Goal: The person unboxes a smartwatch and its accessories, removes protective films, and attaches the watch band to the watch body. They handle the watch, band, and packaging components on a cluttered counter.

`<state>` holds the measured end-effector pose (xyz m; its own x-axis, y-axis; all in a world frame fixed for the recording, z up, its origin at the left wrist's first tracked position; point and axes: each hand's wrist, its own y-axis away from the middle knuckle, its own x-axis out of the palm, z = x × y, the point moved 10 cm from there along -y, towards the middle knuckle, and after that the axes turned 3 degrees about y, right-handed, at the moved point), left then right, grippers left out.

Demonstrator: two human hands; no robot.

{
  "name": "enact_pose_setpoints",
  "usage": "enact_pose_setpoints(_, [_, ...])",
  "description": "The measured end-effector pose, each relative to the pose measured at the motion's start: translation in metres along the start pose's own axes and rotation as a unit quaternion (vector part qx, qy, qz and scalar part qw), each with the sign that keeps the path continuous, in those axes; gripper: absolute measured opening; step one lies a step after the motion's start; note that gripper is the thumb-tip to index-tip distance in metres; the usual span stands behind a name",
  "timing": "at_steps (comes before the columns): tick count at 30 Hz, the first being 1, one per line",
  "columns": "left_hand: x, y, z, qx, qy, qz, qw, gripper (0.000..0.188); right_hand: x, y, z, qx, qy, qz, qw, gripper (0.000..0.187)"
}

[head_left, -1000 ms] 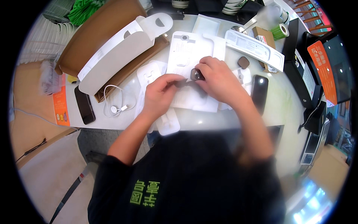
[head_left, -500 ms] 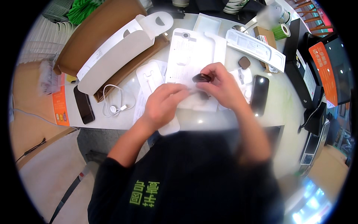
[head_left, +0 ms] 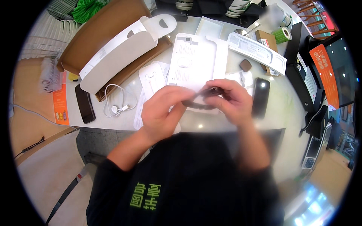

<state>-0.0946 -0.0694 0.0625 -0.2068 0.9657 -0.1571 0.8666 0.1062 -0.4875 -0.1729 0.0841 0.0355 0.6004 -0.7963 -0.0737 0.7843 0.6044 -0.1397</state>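
Over the near part of the counter, both of my hands hold a dark smartwatch with its band (head_left: 215,90). Thumb and fingers of my right hand (head_left: 234,101) are closed around the watch body end. My left hand (head_left: 160,110) pinches the band's other side, so the strap makes a loop between the hands. Fingers and blur hide the band's fastening. Beneath and behind lies a white printed packaging sheet (head_left: 200,52). A white card insert (head_left: 152,77) lies beyond my left hand, and a black phone (head_left: 261,97) beside my right.
A long white box (head_left: 120,62) rests in an open brown carton (head_left: 85,35) at left. Nearby are another phone (head_left: 85,103) and a coiled white charging cable (head_left: 124,107). A white tray (head_left: 257,54), a small brown square piece (head_left: 245,65) and a monitor (head_left: 337,66) stand right.
My right hand has lowered the watch toward me. My left hand has come in to grip the band, which now forms a loop between both hands.
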Motion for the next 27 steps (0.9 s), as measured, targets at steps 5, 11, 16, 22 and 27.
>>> enact_pose_setpoints(5, [-0.002, -0.004, -0.002, -0.052, 0.019, 0.000, 0.998, 0.034, 0.000, -0.001, 0.008, 0.005, 0.000, -0.002, 1.000, 0.044])
enact_pose_setpoints(11, [-0.002, -0.006, -0.009, -0.055, -0.026, 0.019, 0.998, 0.037, 0.000, -0.003, 0.024, -0.016, 0.096, 0.007, 0.995, 0.048])
enact_pose_setpoints(16, [0.000, -0.007, -0.024, -0.006, -0.086, 0.034, 0.996, 0.043, 0.000, -0.002, 0.043, -0.088, 0.213, 0.009, 0.973, 0.053])
enact_pose_setpoints(22, [0.003, -0.007, -0.037, 0.041, -0.125, 0.038, 0.991, 0.045, 0.006, -0.003, 0.059, -0.125, 0.248, 0.030, 0.960, 0.058])
enact_pose_setpoints(27, [0.003, -0.010, -0.052, 0.095, -0.147, 0.017, 0.985, 0.034, 0.011, -0.004, 0.063, -0.124, 0.245, 0.063, 0.960, 0.058])
